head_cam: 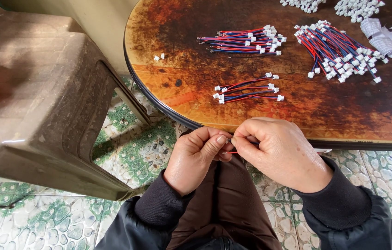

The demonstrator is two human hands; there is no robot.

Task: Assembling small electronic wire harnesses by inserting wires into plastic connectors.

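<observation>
Left hand [195, 157] and right hand [277, 150] meeting fingertip to fingertip just below the worktop [196, 65] edge, over the lap. Both grips closed on one short red wire [230, 152]: left thumb and forefinger pinching one end, right thumb and forefinger pinching the other. Only a small red stub showing between and under the fingers; any connector on it hidden by the fingertips, cannot tell. Dark sleeves on both wrists, brown trousers [226, 199] beneath.

Nearest on the worktop, just beyond the hands: small loose group of red-and-blue wire leads with white plugs [248, 91], lying roughly side by side. Farther back, tidy bundle of the same leads [247, 40], ends aligned left to right. To its right, larger fanned pile of leads [339, 51], white plugs crowding the lower right end. Two stray white plugs [159, 57] alone at left of the worktop, well apart from the bundles. Heaps of loose white plugs [355, 7] along the far edge. White folded strips [390, 41] at far right, touching the fanned pile's corner.

Round worktop, worn brown-orange surface, dark rim. Grey-brown plastic stool [38, 102] at left, beside the worktop. Green-and-white pebble-pattern tile floor [136, 148] below.
</observation>
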